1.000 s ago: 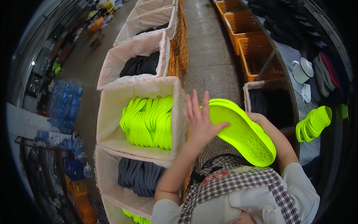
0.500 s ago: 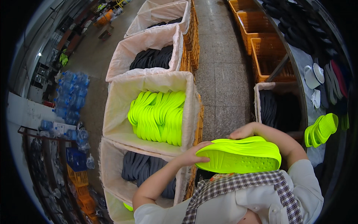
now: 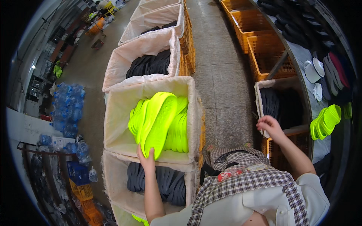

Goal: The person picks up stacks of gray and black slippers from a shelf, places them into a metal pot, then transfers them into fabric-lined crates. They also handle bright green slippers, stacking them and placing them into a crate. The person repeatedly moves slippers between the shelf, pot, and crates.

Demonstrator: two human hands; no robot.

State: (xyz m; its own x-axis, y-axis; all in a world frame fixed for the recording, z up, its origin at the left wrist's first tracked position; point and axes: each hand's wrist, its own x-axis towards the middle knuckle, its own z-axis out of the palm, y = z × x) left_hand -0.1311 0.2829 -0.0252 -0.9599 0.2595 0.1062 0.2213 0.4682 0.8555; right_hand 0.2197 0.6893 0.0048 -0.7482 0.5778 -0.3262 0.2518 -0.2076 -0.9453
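Observation:
My left hand point(image 3: 147, 159) grips a small stack of neon-yellow foam shoe soles point(image 3: 160, 118) by one end, thumb on the near face. The stack leans over a cloth-lined crate point(image 3: 116, 113), against rows of like neon-yellow soles point(image 3: 180, 132) inside it. How many soles are in the hand cannot be made out. My right hand point(image 3: 272, 128) hangs in the air with loosely bent fingers and nothing in it, close to the front edge of a lined crate of dark soles point(image 3: 268, 103) on the right.
Lined crates of dark soles stand before point(image 3: 149, 66) and behind point(image 3: 156, 182) the yellow one. On the right, a bench point(image 3: 303, 56) carries dark soles, a white mug point(image 3: 312, 71) and a neon-yellow stack point(image 3: 326, 122). Orange crates point(image 3: 269, 56) stand beside it. Water bottles point(image 3: 68, 109) are far left.
The neon-yellow soles, held in both hands before my chest, have moved left to the lined crate in my left hand alone. My right hand has let go and moved right.

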